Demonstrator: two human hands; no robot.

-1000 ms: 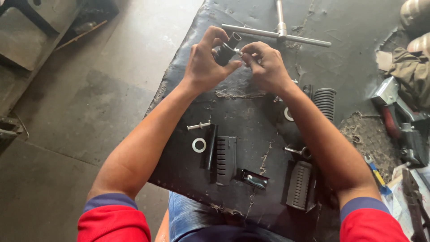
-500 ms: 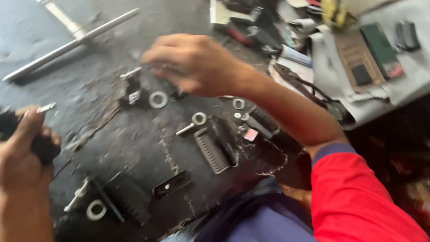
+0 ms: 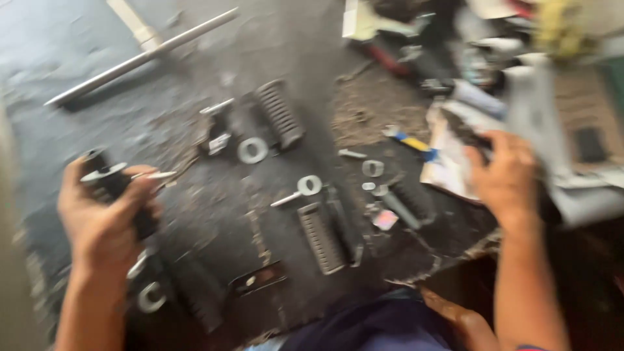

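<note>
Left hand [image 3: 104, 218]: closed round a dark ribbed peg [image 3: 114, 188], which is held up at the near left of the mat [image 3: 214, 214]; a thin metal pin [image 3: 156, 175] is seen sticking out of the fist toward the right.

Peg axis: roughly upright in the fist, tilted a little to the far left (blur makes the exact lean hard to judge).

Right hand [image 3: 507, 175]: stretched out to the far right, off the mat, with fingers curled at the edge of a heap of papers and cloth [image 3: 455, 162]; whether anything is actually gripped cannot be told, the frame being smeared.

Nearest loose part to the right hand: a short dark peg [image 3: 406, 198] at the right edge of the mat, just left of the wrist.

Between the hands: a washer [image 3: 252, 151], a ringed bolt [image 3: 300, 190] and a ribbed peg [image 3: 322, 237] are laid out mid-mat, well apart from either hand.

Far left: a long metal bar [image 3: 140, 58] is lying slantwise, clear of both hands.

Key relation: the held peg lies wholly on the left; the right hand is turned away from it, toward the clutter, so the left hand is far nearer to the mat's parts.
</note>
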